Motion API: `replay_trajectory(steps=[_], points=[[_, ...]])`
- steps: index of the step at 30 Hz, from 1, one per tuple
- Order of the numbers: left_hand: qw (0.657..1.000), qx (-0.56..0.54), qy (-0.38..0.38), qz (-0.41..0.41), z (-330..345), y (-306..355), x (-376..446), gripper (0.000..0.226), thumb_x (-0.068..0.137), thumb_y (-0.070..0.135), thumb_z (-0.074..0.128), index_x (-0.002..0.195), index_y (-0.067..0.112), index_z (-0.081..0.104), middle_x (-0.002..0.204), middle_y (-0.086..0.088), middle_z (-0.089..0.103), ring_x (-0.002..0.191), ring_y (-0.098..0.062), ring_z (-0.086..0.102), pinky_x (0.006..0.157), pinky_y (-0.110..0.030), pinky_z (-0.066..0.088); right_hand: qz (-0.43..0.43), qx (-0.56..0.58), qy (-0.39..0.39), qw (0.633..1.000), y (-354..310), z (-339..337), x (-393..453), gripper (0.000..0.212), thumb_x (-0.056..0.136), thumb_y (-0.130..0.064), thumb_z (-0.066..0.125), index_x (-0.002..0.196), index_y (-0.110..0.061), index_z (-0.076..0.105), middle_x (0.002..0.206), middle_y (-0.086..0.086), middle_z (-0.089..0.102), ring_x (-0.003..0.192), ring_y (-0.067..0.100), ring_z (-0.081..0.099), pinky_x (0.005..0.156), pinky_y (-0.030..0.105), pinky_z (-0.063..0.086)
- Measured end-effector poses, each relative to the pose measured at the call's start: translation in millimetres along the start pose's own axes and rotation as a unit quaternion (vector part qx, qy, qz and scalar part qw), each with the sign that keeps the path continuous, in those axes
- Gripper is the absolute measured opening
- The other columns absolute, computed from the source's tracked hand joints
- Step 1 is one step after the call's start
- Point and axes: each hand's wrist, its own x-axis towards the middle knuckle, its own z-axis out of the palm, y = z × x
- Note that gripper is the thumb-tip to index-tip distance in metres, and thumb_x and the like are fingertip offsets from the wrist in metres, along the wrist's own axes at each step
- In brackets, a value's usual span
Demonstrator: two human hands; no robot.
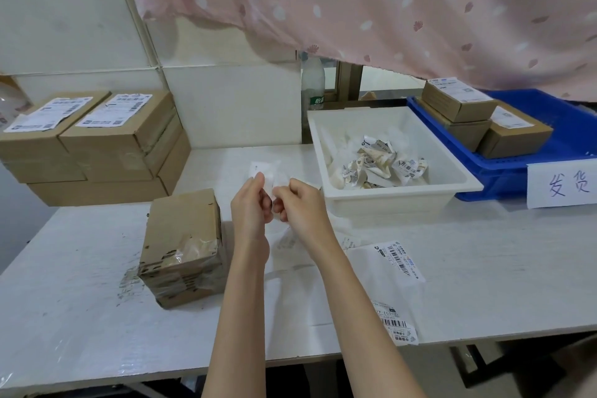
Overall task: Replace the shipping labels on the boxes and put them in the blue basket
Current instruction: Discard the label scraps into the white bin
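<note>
Holding a white paper sheet (pixel 268 175) above the middle of the table (pixel 484 255), left hand (pixel 250 210) and right hand (pixel 302 207) close together, fingers of both curled and pinching the sheet's lower edge. Standing on the table just left of the hands: one bare cardboard box (pixel 184 245), scuffed, with clear tape across its near face, no label visible on the faces in view. Stacked at the far left edge, against the wall: more boxes (pixel 97 145), the top two bearing printed labels. Lying near the front right of the hands: loose labels (pixel 400 257) with barcodes, on white backing sheets. Sitting toward the far edge, right of the hands: a white bin (pixel 394 194) holding crumpled label scraps (pixel 384 161). Touching the bin's right side, at the far right edge: the blue basket (pixel 571 139), containing labelled boxes (pixel 484 116), stacked. Taped to the basket's front: a white paper sign (pixel 562 186) with handwritten characters. Hanging above the far edge: a pink curtain (pixel 355 0). Standing behind the bin: a plastic bottle (pixel 312 84).
</note>
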Motion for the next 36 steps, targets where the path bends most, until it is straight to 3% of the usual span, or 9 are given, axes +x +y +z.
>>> replay_trajectory(steps=[7,10,14,21,24,28,30,33,36], points=[[0.973,-0.197,-0.042,-0.114,-1.2,-5.1,-1.2,0.039,0.102,0.026,0.045,0.066,0.018,0.035,0.047,0.004,0.036,0.045,-0.010,0.046,0.045,-0.018,0.033,0.021,0.120,-0.061,0.991,-4.9,-3.0,-3.6,0.014,0.094,-0.003,0.043,0.090,-0.002,0.057,0.062,0.004,0.056,0.044,0.000,0.052,0.047,0.013,0.041],[0.972,-0.196,-0.066,-0.111,-1.8,-9.2,-3.1,0.037,0.101,0.033,0.044,0.069,0.016,0.041,0.053,0.003,0.038,0.047,-0.010,0.047,0.047,-0.020,0.035,0.027,0.099,-0.033,0.994,-0.1,-3.3,-1.9,0.009,0.093,-0.005,0.047,0.087,-0.006,0.054,0.061,0.002,0.056,0.044,0.000,0.051,0.047,0.015,0.041],[0.970,-0.190,-0.115,-0.098,0.0,-11.3,-6.9,0.036,0.100,0.041,0.040,0.088,0.012,0.059,0.058,0.004,0.038,0.053,-0.009,0.044,0.055,-0.022,0.036,0.030,0.064,-0.005,0.998,3.3,-2.8,0.1,0.009,0.091,-0.008,0.049,0.083,-0.010,0.052,0.063,0.004,0.057,0.049,0.006,0.051,0.048,0.018,0.040],[0.972,-0.142,-0.158,-0.097,-0.5,-9.7,-9.2,0.043,0.088,0.052,0.054,0.070,0.016,0.039,0.064,0.001,0.030,0.059,-0.013,0.039,0.065,-0.027,0.036,0.003,0.046,0.022,0.999,0.5,-9.1,1.1,0.029,0.093,-0.011,0.051,0.068,-0.013,0.038,0.047,-0.006,0.052,0.047,0.012,0.048,0.044,0.019,0.040],[0.977,-0.092,-0.177,-0.071,2.8,-10.0,-9.7,0.041,0.081,0.053,0.058,0.070,0.018,0.039,0.064,0.002,0.028,0.057,-0.012,0.033,0.065,-0.027,0.035,-0.008,0.059,0.029,0.998,-1.2,-12.1,1.6,0.031,0.095,-0.015,0.053,0.067,-0.013,0.040,0.047,-0.004,0.055,0.044,0.013,0.050,0.044,0.021,0.042],[0.979,-0.072,-0.185,-0.053,2.3,-11.3,-11.2,0.025,0.080,0.045,0.063,0.068,0.025,0.054,0.064,0.008,0.028,0.059,-0.008,0.025,0.064,-0.025,0.026,-0.030,-0.001,0.071,0.997,1.9,-14.2,3.8,0.030,0.098,-0.021,0.054,0.071,-0.009,0.045,0.052,-0.008,0.050,0.045,0.003,0.046,0.046,0.010,0.037],[0.979,-0.048,-0.193,-0.052,-1.0,-11.7,-10.6,0.032,0.075,0.044,0.069,0.077,0.022,0.046,0.064,0.010,0.029,0.058,-0.007,0.026,0.061,-0.024,0.025,-0.031,-0.029,0.111,0.993,6.6,-14.5,8.8,0.028,0.096,-0.022,0.055,0.073,-0.008,0.048,0.059,-0.004,0.047,0.049,0.004,0.041,0.048,0.012,0.035],[0.987,0.000,-0.149,-0.053,2.5,-7.8,-15.1,0.032,0.084,0.036,0.072,0.077,0.020,0.045,0.058,0.012,0.032,0.054,-0.006,0.026,0.056,-0.023,0.022,-0.025,-0.026,0.113,0.993,8.8,-16.5,11.5,0.025,0.094,-0.021,0.056,0.073,-0.007,0.053,0.062,-0.002,0.053,0.053,0.006,0.045,0.049,0.011,0.035],[0.996,0.083,-0.038,0.014,9.8,-6.4,-18.8,0.032,0.089,0.034,0.069,0.070,0.015,0.052,0.049,0.014,0.041,0.049,-0.003,0.037,0.053,-0.018,0.032,-0.025,-0.010,0.093,0.995,8.8,-16.9,8.8,0.027,0.094,-0.022,0.059,0.071,-0.008,0.055,0.060,-0.006,0.058,0.049,-0.003,0.049,0.050,0.009,0.036]])
